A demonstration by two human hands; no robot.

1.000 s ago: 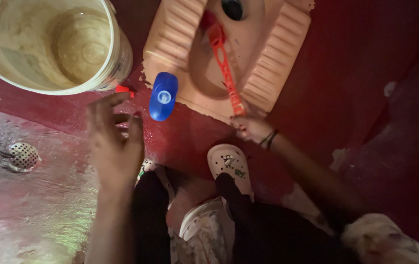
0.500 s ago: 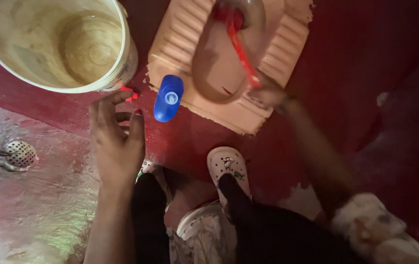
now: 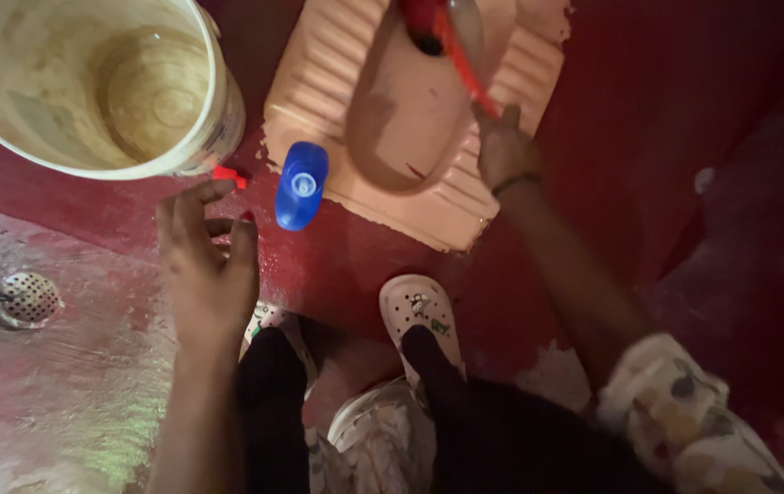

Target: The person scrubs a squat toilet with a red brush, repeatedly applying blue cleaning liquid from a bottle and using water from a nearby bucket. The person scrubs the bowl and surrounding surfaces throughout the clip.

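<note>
Scrubbing: red brush (image 3: pixel 460 55) clamped in right hand (image 3: pixel 504 151), angled into squat pan (image 3: pixel 337 91) bowl; left hand (image 3: pixel 207 265) spread, empty, near blue bottle (image 3: pixel 301 186), for balance prob.

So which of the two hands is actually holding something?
The right hand, closed round the red brush handle over the squat toilet pan. The left hand hangs open and empty beside the blue bottle.

The left hand (image 3: pixel 204 274) is bare, its forearm uncovered, with red polish on the fingernails. The right hand (image 3: pixel 504 151) has a dark band round the wrist, and further up the arm a pale sleeve with mottled coloured patches is pushed back. Black trousers cover both legs, ending in white perforated clogs (image 3: pixel 417 316) dotted with small decorative charms.
</note>
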